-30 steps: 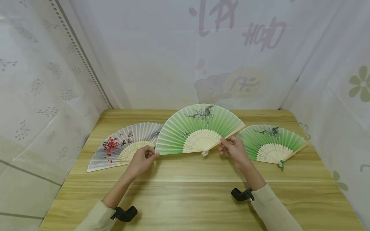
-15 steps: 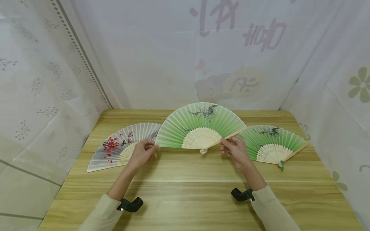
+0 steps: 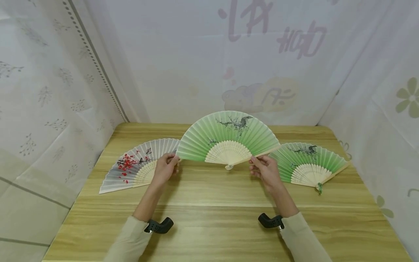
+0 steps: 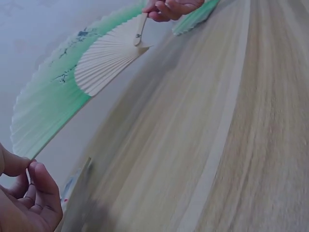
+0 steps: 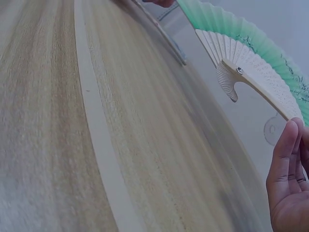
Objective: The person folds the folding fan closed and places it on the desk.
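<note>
A green folding fan (image 3: 196,141) with a black branch painting is spread wide and held up above the table between both hands. Its left end is pinched between thumb and finger of my left hand (image 3: 166,168). My right hand (image 3: 266,170) pinches the wooden guard stick on the right side. The pale ribs (image 4: 108,60) meet at a rivet, which hangs low in the middle. In the right wrist view the right hand (image 5: 289,188) grips the guard stick near the green leaf. Part of the fan overlaps the fans behind it.
A grey fan with red blossoms (image 3: 127,171) lies spread on the wooden table (image 3: 216,225) at the left. Another green fan (image 3: 307,160), with a green tassel (image 3: 319,188), lies spread at the right. Printed curtains (image 3: 170,65) stand behind and at the sides.
The held fan has risen and levelled out, its left end lifting most. My left hand has moved up and forward with it. The right hand has hardly moved.
</note>
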Demonstrator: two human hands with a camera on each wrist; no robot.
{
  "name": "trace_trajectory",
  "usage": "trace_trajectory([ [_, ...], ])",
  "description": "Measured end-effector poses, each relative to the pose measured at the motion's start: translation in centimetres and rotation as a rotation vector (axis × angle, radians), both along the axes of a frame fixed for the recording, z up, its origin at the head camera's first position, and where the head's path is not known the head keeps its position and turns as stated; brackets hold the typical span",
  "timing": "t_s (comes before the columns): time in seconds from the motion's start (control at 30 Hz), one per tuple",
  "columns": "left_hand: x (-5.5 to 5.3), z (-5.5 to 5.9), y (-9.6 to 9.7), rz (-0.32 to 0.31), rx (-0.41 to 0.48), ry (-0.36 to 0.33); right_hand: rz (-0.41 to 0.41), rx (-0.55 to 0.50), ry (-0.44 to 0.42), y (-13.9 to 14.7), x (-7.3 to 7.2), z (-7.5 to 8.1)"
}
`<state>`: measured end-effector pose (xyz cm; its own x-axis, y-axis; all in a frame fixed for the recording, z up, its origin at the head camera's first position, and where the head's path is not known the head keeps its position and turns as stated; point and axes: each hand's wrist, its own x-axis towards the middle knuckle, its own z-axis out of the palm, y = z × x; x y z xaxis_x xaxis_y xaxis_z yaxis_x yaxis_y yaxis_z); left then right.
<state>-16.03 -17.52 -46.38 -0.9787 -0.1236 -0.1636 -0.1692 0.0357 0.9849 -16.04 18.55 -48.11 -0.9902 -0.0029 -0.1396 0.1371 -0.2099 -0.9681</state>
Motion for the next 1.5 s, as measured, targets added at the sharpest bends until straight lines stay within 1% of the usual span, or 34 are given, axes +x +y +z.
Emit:
trace_trajectory([
  [0.13,-0.2,0.0,0.3,0.014,0.046,-0.003,-0.008,0.000,-0.001,-0.2,0.0,-0.1],
  [0.37,-1.0,-0.1,0.7,0.051,0.106,0.005,-0.012,-0.005,0.029,-0.4,-0.2,-0.4],
  [0.57,-1.2,-0.1,0.9,0.075,0.138,0.021,-0.024,-0.024,0.030,-0.9,-0.3,-0.5],
  [0.77,-1.3,-0.1,0.9,0.113,0.176,0.048,-0.035,0.014,0.046,-1.2,-0.4,-0.4],
  [1.03,-1.3,0.0,1.0,0.144,0.198,0.076,-0.045,0.058,0.057,-1.6,-0.7,-0.3],
  [1.2,-1.4,0.2,0.9,0.141,0.206,0.091,-0.031,0.105,0.070,-1.7,-0.7,0.1],
  [1.33,-1.5,0.4,0.7,0.137,0.214,0.081,-0.013,0.140,0.080,-1.8,-0.8,0.3],
  [1.5,-1.6,0.4,0.6,0.133,0.193,0.083,0.008,0.165,0.087,-1.9,-1.0,0.4],
])
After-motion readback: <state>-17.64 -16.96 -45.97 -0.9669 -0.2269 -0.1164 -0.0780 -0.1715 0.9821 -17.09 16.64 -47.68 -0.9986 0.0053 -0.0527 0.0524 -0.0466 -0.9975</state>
